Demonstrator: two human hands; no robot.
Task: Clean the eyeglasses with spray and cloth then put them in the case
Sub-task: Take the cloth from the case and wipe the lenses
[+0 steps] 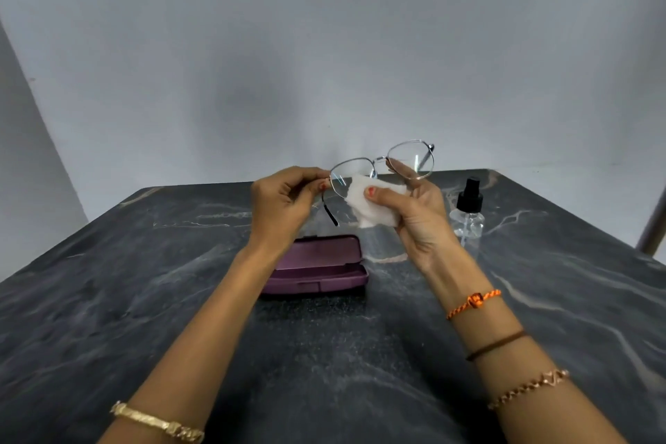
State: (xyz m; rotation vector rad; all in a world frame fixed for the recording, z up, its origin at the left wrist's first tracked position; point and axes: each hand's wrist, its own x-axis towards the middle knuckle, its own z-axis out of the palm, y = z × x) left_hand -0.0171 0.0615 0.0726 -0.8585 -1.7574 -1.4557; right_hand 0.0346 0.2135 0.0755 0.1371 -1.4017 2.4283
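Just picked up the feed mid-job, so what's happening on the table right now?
A person is wiping glasses held above the table. The left hand pinches the frame at one corner while the right hand presses a white cloth against a lens. The purple case lies open below, and the spray bottle stands at the right.

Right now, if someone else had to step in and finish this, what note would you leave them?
Left hand: pinching the eyeglasses at the hinge end, held up above the table.
Right hand: pressing the white cloth on one lens.
Spray bottle: upright on the table, right of the hands.
Purple case: open, empty, below the hands.
Done: wiping underway.
Left: finish wiping, fold glasses, case them.
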